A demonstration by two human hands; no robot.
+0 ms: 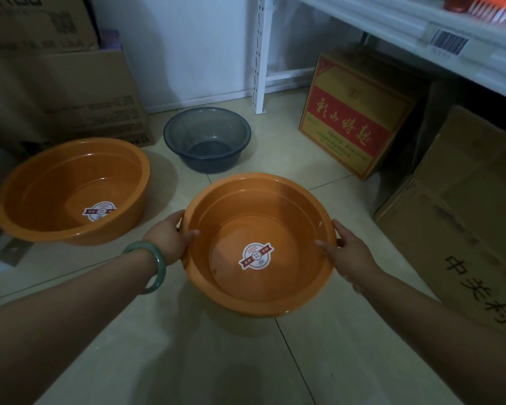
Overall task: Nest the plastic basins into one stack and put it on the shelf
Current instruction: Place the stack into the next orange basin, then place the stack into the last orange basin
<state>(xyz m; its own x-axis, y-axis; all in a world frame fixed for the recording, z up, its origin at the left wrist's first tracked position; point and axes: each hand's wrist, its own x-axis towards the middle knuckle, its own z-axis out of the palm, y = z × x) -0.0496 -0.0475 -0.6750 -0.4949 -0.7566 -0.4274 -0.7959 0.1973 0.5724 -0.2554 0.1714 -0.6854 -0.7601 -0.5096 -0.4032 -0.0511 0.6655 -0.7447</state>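
Both hands' grip on orange basin point(260, 206) rim; round sticker point(256, 256), txt illegible.

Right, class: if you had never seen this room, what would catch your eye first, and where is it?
Probably the orange basin in the centre, held at its rim by the left hand and right hand. Next, a larger orange basin on the floor to the left, and a smoky grey basin behind them near the wall. A red and yellow carton stands under the white shelf on the right.
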